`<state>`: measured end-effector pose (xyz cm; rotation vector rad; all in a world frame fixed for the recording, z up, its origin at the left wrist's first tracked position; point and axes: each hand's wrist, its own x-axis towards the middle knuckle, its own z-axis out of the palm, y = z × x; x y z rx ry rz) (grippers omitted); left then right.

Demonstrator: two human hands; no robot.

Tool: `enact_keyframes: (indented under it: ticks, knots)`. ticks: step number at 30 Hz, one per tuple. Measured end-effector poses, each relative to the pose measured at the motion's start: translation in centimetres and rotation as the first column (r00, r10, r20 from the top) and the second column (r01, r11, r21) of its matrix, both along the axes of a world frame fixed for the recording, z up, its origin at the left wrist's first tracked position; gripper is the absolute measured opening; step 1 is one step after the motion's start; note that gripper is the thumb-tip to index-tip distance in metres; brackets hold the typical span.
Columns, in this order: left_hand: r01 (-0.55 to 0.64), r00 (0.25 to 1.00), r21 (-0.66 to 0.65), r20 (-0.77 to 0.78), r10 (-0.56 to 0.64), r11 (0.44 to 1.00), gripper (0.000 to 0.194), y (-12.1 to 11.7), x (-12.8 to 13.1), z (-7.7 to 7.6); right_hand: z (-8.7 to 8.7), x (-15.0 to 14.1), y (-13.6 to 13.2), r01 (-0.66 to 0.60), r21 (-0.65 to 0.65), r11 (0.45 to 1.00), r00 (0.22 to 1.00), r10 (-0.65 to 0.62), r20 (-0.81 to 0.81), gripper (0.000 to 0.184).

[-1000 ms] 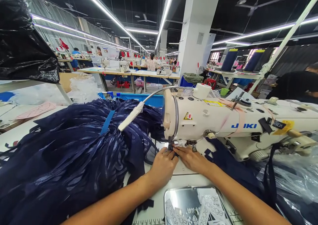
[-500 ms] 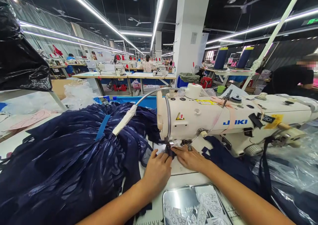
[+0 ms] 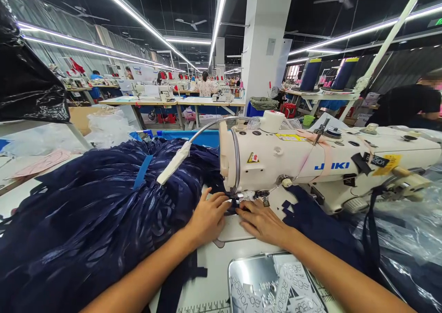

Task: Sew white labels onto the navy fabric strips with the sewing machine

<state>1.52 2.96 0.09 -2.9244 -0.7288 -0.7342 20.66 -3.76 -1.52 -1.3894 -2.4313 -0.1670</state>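
At the head end of a white sewing machine [image 3: 269,159], both hands work close to the needle area. My left hand [image 3: 209,214] lies left of the presser foot [image 3: 244,195], its fingers closed on a strip of navy fabric [image 3: 232,209] and its thumb raised. Just right of the foot, my right hand [image 3: 264,223] has bent fingertips pressed on the same fabric. Fingers and machine head hide most of that piece. Beside my left arm rises a large heap of navy garment pieces [image 3: 113,202], tied with a blue strip [image 3: 142,172].
A metal tray [image 3: 253,262] of printed labels lies between my forearms. A lamp on a flexible neck [image 3: 176,161] leans over the heap. Navy fabric [image 3: 321,230] and clear plastic [image 3: 410,230] lie right. Thread cones [image 3: 311,76] stand behind; a person in black [image 3: 407,103] sits far right.
My left hand has shifted left and forward, its fingers reaching toward the foot. The navy piece beside it is less visible. My right hand stays near the needle, and the view has shifted slightly.
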Motion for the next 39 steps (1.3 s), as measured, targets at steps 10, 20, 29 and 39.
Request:
enact_keyframes:
  ticks: [10,20,29,39]
  knots:
    - [0.076,0.985,0.048,-0.158,-0.067,0.996,0.033,-1.2,-0.2,-1.2,-0.1,0.9,0.6,-0.07,0.004,0.998,0.987,0.069,-0.146,0.027]
    - [-0.194,0.951,0.223,-0.197,0.239,0.955,0.017,-3.3,-1.1,-1.1,-0.3,0.6,0.3,-0.138,0.173,0.975,0.99,0.132,0.047,0.027]
    - [-0.272,0.933,0.024,-0.238,0.27,0.962,0.031,-3.0,-1.3,0.2,-0.4,0.8,0.3,-0.139,0.113,0.984,0.989,0.143,-0.031,0.028]
    - [-0.185,0.96,0.215,-0.171,0.224,0.959,0.025,-3.0,-1.4,-0.4,-0.6,1.1,0.5,-0.156,0.136,0.978,0.985,0.165,-0.054,0.028]
